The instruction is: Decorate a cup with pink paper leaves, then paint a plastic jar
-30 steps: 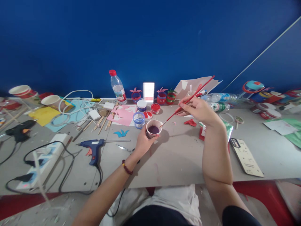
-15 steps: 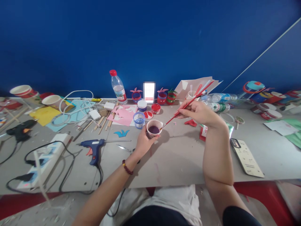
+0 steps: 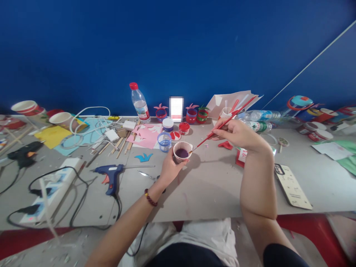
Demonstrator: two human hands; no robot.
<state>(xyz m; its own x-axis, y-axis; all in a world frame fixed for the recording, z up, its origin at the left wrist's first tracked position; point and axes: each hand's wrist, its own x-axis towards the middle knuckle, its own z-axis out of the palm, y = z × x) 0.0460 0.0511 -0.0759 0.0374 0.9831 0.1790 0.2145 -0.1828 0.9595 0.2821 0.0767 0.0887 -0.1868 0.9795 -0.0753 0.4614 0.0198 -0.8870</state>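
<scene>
My left hand [image 3: 170,170] is wrapped round a small paper cup [image 3: 183,145], which tilts a little towards me and has dark purple paint [image 3: 182,153] inside. My right hand [image 3: 233,132] pinches a long red paintbrush [image 3: 205,139]. The brush tip touches or nearly touches the cup's right rim; which of the two I cannot tell. Just behind the cup stand a clear cup with a blue tint [image 3: 164,142], a red lid [image 3: 175,136], an open red paint jar [image 3: 184,128] and a white-lidded jar [image 3: 168,124].
A blue glue gun [image 3: 111,177], scissors [image 3: 147,175] and a blue paper cutout [image 3: 144,157] lie left of the cup. A power strip [image 3: 59,189] with black cables is further left. On the right lies a phone [image 3: 293,186]. A bottle [image 3: 139,104] stands near the blue wall.
My right hand and the brush have shifted very slightly, with the brush's upper end a little further right. The left hand and the cup look the same.
</scene>
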